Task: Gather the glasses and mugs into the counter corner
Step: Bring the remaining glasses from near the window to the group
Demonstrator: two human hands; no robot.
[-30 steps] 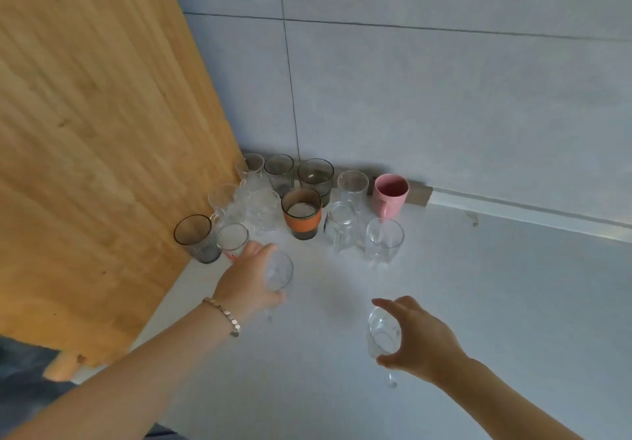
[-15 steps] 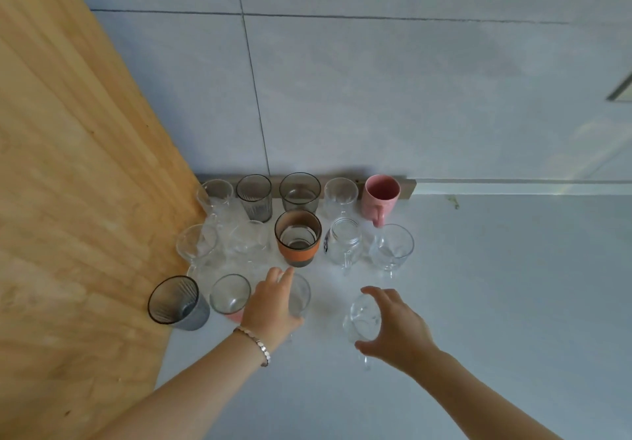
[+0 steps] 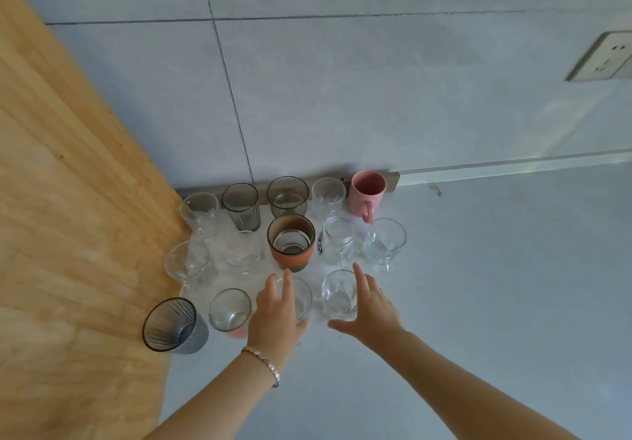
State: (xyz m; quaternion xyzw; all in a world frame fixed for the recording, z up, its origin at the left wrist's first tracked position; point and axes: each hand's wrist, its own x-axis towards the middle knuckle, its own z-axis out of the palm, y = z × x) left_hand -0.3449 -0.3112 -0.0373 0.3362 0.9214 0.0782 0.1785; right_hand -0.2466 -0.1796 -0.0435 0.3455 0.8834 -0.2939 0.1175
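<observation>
Several glasses and mugs stand packed in the counter corner point(image 3: 191, 234), among them a pink mug point(image 3: 367, 193), an orange-banded glass point(image 3: 290, 243) and a dark ribbed tumbler point(image 3: 172, 325). In the front row, my left hand point(image 3: 273, 316) wraps a clear glass point(image 3: 302, 297) standing on the counter, thumb on its near side. My right hand point(image 3: 371, 306) lies against the right side of another clear glass point(image 3: 338, 294) that also stands on the counter. Its fingers are stretched straight and spread, and the thumb touches the glass's base.
A wooden panel point(image 3: 68, 234) forms the left wall of the corner and a grey tiled wall point(image 3: 342, 97) the back, with a socket point(image 3: 605, 56) at the upper right. Grey counter point(image 3: 496, 285) stretches to the right and towards me.
Both hands moved forward to the group with their glasses. The right hand's glass now stands on the counter in the front row and its fingers have straightened.
</observation>
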